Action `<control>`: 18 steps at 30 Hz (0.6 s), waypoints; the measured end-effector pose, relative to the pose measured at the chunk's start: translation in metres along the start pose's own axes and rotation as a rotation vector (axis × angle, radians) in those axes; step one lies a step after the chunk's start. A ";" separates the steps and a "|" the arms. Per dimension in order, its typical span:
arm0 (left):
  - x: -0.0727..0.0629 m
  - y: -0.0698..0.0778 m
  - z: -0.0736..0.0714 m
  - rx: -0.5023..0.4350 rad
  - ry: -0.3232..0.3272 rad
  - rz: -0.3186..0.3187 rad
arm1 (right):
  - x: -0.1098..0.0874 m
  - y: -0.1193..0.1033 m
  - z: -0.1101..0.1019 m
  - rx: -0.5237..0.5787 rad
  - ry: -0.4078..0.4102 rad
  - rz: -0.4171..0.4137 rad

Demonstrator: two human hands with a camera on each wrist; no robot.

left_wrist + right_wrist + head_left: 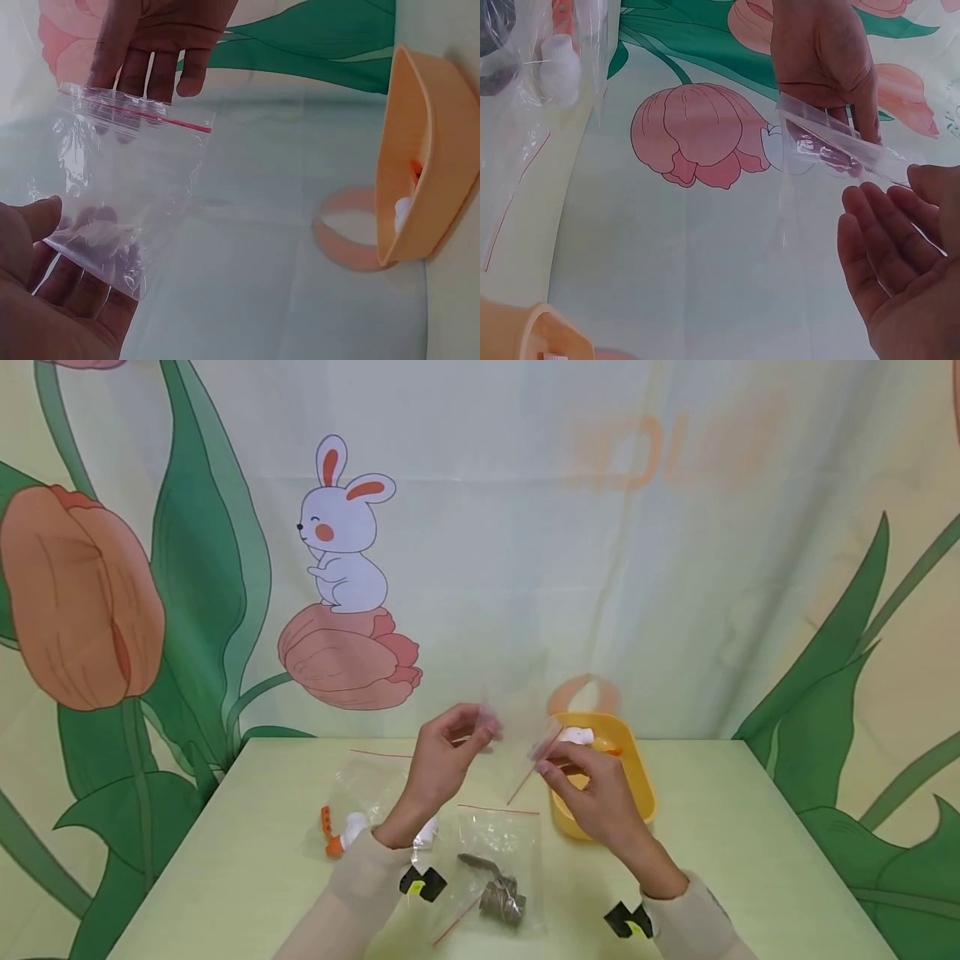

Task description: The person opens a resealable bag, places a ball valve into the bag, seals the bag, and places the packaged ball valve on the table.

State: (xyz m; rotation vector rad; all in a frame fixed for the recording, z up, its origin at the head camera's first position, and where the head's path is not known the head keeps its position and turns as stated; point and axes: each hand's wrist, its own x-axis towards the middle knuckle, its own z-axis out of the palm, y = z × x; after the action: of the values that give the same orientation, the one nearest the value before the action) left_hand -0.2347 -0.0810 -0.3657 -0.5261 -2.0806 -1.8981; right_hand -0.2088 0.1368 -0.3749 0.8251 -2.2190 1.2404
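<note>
Head view showed, beyond bagged grey parts [502, 897], a clear bag [517, 747] aloft between the left hand [442, 756], pinching its plain end, and the right hand [598, 783], pinching its red-striped edge [176, 123]. Probably light, limp and slippery, it suited gripping by that edge; a yellow box [640, 777] stood behind.

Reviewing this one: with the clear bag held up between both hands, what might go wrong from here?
The thin clear bag might slip or crumple, since the left hand and right hand seem to hold it only near its edges. Lowering the left wrist could nudge the bag of white and orange pieces, which it partly overlaps in the head view. The right hand also overlaps the yellow tub there, so dropping it could bump the rim.
</note>
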 end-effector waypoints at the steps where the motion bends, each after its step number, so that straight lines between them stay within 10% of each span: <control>1: 0.000 0.000 0.001 -0.005 -0.001 -0.002 | 0.000 0.000 0.000 -0.001 0.001 -0.002; 18: -0.007 0.001 0.005 0.019 -0.008 -0.050 | 0.001 -0.008 -0.002 0.003 0.069 0.009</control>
State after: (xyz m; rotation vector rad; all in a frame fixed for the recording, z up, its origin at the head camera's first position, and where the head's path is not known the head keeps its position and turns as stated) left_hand -0.2277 -0.0769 -0.3686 -0.4832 -2.1342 -1.9041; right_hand -0.2038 0.1352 -0.3681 0.7631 -2.1693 1.2581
